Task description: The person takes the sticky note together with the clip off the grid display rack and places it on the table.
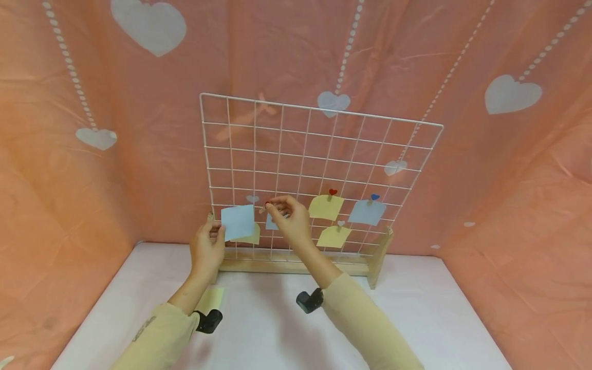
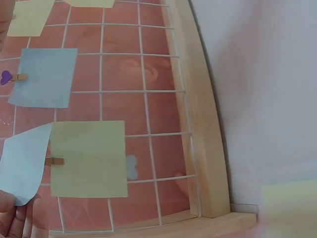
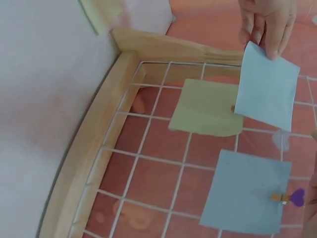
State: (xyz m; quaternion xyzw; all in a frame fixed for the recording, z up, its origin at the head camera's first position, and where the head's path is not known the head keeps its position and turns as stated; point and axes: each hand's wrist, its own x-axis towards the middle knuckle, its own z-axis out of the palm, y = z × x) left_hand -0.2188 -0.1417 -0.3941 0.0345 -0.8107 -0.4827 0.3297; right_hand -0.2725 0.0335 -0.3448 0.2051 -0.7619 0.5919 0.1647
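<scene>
Head view | left hand (image 1: 206,250) pinches 1 blue note (image 1: 238,222) | right hand (image 1: 290,220) fingers pinch 1 clip (image 1: 268,204) (red-tipped) | 5 notes on grid (image 1: 296,133)

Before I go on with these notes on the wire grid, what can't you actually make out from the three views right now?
- Head view: what the right hand pinches is too small to identify; it also covers most of the blue note behind it.
- Left wrist view: the left hand is cut off by the frame's corner, so its grip on the loose blue note is barely visible.
- Right wrist view: the right hand is almost entirely out of frame; the purple heart clip sits at the edge.
</scene>
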